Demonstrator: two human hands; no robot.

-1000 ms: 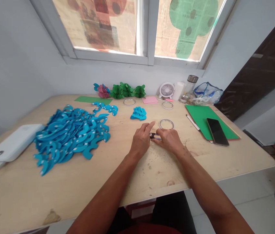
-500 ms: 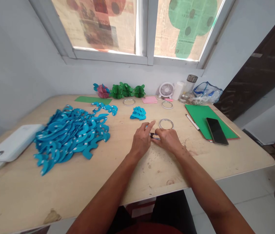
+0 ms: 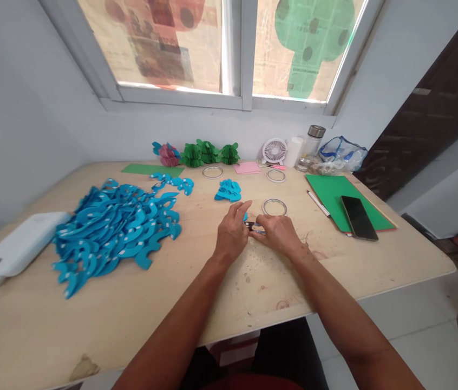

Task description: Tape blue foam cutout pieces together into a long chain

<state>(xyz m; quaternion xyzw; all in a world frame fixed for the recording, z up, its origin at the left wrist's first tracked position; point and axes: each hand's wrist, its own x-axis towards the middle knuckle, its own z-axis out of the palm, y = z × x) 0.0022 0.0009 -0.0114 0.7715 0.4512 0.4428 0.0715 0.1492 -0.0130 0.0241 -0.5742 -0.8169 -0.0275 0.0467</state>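
Note:
My right hand point(image 3: 278, 233) is closed around a small metal tool with a dark head point(image 3: 250, 225), seemingly a stapler or pliers. Close beside it, my left hand point(image 3: 231, 233) is closed at the tool's head, one finger raised; a bit of blue paper point(image 3: 246, 216) shows at its fingertips. What the left fingers grip is mostly hidden. Just behind the hands lie a small stack of blue paper shapes point(image 3: 228, 190) and a silvery ring point(image 3: 274, 207). A large heap of blue cut shapes with white squares point(image 3: 119, 222) spreads to the left.
On the left is a white power bank point(image 3: 20, 244) with a cable. Folded green paper pieces point(image 3: 208, 152), a small fan point(image 3: 274, 150) and a bottle point(image 3: 313, 143) line the wall. At right, a phone point(image 3: 359, 218) rests partly on a green sheet point(image 3: 326, 197).
The view has shifted slightly, moving the tabletop things a little left in the picture. Both hands keep nearly the same pose around the tool.

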